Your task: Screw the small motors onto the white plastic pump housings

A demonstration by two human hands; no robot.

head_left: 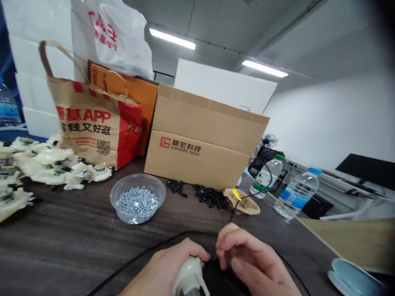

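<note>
At the bottom edge, my left hand (pixel 168 267) is closed around a cream-white plastic housing (pixel 189 276), its thumb lying along the top. A metal-grey part shows at the housing's lower end, and the rest is cut off by the frame. My right hand (pixel 251 259) is just to the right, its fingers curled toward the thumb. Something dark lies between and below its fingertips, too shadowed to make out. Beyond the hands stands a clear round bowl (pixel 138 218) of small silver screws (pixel 137 200). Small black parts (pixel 210 196) lie in two piles against the cardboard box (pixel 200 152).
Many similar cream housings (pixel 52 162) are heaped at left, before a paper bag (pixel 89 123). A black cable (pixel 148 250) crosses the table. Right of the piles are a brown paper dish (pixel 247 205) and two water bottles (pixel 267 179). A blue-grey lidded object (pixel 354 279) sits lower right.
</note>
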